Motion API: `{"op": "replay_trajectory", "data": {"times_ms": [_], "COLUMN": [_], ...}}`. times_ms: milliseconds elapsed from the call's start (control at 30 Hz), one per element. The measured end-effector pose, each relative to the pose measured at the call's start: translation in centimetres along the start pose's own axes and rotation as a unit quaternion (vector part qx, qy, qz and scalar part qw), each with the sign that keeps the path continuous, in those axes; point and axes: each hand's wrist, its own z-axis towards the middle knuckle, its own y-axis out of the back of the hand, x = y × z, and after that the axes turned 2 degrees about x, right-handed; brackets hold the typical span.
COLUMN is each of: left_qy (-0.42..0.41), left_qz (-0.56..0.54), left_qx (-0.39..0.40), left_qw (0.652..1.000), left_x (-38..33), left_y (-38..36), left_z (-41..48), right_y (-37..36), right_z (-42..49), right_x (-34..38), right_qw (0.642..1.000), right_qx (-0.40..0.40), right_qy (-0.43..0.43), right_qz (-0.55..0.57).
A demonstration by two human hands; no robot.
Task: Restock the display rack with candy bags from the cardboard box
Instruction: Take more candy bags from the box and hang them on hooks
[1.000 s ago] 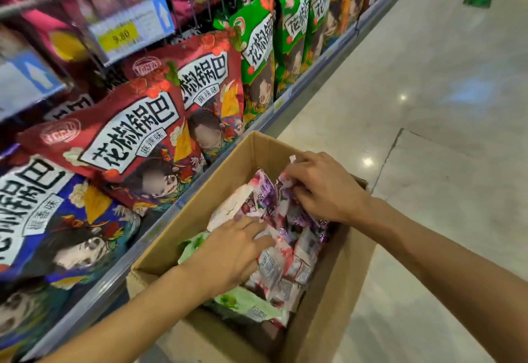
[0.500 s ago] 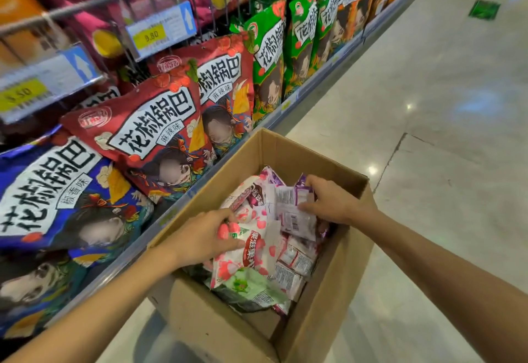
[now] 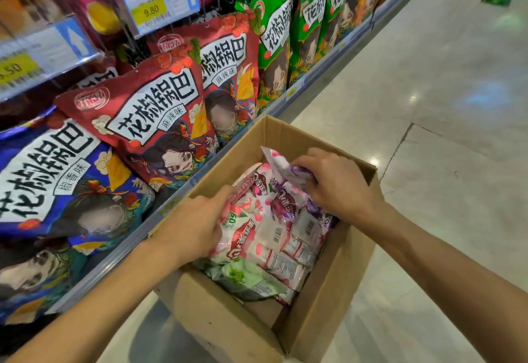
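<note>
An open cardboard box (image 3: 320, 299) stands on the floor beside the display rack (image 3: 183, 199). Several pink, purple and green candy bags (image 3: 274, 237) lie inside it. My left hand (image 3: 197, 222) grips the left side of a pink-and-white candy bag (image 3: 245, 219) near the box's left wall. My right hand (image 3: 337, 185) pinches the top of a purple-and-white candy bag (image 3: 285, 168) at the far end of the box, its corner lifted above the pile.
Large red (image 3: 148, 122), blue (image 3: 48, 179) and green (image 3: 274, 39) snack bags lean on the rack's lower shelf to the left. Price tags (image 3: 160, 5) hang on the wire rail above. Polished tile floor (image 3: 443, 105) spreads to the right.
The view has risen and drawn back a little. My right hand has lifted the purple bag's top higher at the box's far end. My left hand has slid up along the pink bag.
</note>
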Motion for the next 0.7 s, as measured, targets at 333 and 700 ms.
{"op": "replay_trajectory", "data": {"times_ms": [333,700], "left_qy": [-0.030,-0.007], "left_qz": [0.319,0.252], "left_qx": [0.051,0.052], "left_qw": [0.946,0.966], "left_x": [-5.9,-4.0], "left_y": [-2.3,-2.0], "left_z": [2.2,2.9], "right_y": [-3.6,-5.1], "right_z": [0.8,1.7], "right_x": [0.1,-0.5], "right_qw": [0.929,0.927], "right_qx": [0.316,0.236], "right_qy": [-0.138,-0.237], "right_qz": [0.131,0.171]}}
